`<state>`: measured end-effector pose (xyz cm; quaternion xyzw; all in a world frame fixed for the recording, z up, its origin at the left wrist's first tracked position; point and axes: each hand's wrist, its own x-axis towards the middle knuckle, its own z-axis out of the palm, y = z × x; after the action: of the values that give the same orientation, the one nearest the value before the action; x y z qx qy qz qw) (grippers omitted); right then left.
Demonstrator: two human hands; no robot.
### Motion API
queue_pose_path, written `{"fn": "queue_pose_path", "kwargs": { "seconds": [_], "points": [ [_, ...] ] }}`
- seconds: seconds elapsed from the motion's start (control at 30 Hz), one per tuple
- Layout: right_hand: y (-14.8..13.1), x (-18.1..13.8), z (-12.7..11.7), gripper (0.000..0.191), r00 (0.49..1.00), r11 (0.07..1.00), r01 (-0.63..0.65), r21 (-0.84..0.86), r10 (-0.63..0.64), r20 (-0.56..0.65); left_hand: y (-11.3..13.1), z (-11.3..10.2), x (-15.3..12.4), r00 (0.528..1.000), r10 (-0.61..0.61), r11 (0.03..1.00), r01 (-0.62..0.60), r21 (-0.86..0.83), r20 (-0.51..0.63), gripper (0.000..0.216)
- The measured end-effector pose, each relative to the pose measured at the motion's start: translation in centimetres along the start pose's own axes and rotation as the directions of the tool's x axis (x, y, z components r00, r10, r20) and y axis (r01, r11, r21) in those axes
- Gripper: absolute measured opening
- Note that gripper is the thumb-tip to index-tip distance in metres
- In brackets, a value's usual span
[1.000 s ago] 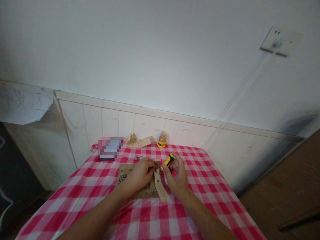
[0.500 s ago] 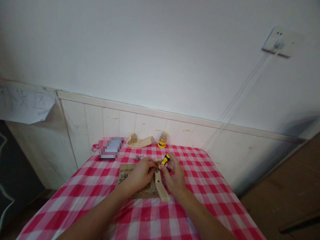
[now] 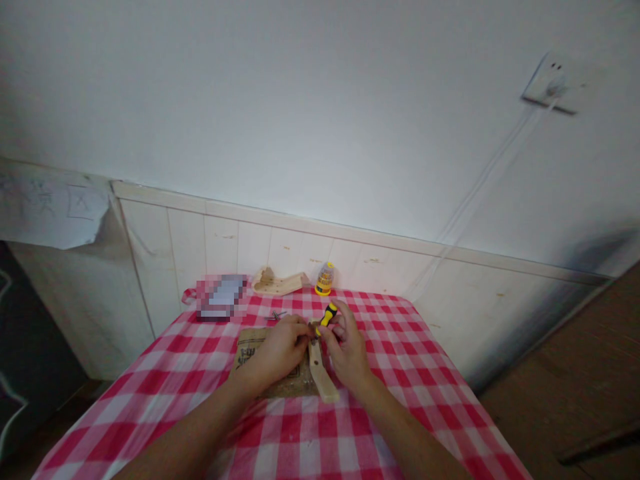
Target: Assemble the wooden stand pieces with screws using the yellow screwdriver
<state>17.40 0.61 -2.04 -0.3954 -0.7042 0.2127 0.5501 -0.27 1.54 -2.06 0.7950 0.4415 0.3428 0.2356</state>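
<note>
My right hand (image 3: 347,343) grips a yellow-and-black screwdriver (image 3: 329,315), which leans over the far end of an angled wooden piece (image 3: 323,379). A dark hole shows in the wood's upper face. My left hand (image 3: 286,343) is closed at that same far end, its fingertips pinched beside the screwdriver's tip. Whether they hold the wood or a small part there is hidden. Beneath the wood lies a brown printed sack (image 3: 250,341), partly covered by my left hand and forearm.
Small metal pieces (image 3: 275,315) lie beyond my left hand. Against the wall stand another wooden piece (image 3: 280,285) and a yellow-based bit container (image 3: 324,280). A blurred-out flat device (image 3: 223,298) is at the back left. A red-and-white checked cloth (image 3: 400,387) covers the table.
The screwdriver's handle has tilted slightly more upright and moved a little left, with my right fingers shifting around it. My left hand and the wooden piece stay almost in place.
</note>
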Motion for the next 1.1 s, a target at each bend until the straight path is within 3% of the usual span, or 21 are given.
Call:
{"fn": "queue_pose_path", "kwargs": {
  "seconds": [0.33, 0.67, 0.93, 1.1],
  "points": [
    [0.5, -0.1, 0.1, 0.046, 0.997, 0.998, -0.059, -0.009, 0.058, -0.050, -0.2, 0.2, 0.0, 1.000, -0.005, 1.000, 0.005, 0.003, -0.001, 0.027],
    [1.0, -0.4, 0.1, 0.046, 0.996, 1.000, -0.017, -0.006, 0.016, -0.091, 0.6, -0.3, -0.1, 1.000, -0.027, 0.999, 0.028, 0.016, -0.005, 0.026],
    [0.7, -0.8, -0.6, 0.046, 0.981, 0.982, 0.108, -0.157, -0.131, -0.143, 0.5, -0.2, 0.0, 1.000, -0.029, 1.000, 0.029, -0.005, -0.009, 0.030],
    [-0.5, -0.9, -1.1, 0.047, 0.968, 0.942, 0.204, -0.268, -0.235, -0.089, 0.5, -0.2, 0.0, 1.000, -0.029, 1.000, 0.029, 0.006, -0.008, 0.030]
  ]
}}
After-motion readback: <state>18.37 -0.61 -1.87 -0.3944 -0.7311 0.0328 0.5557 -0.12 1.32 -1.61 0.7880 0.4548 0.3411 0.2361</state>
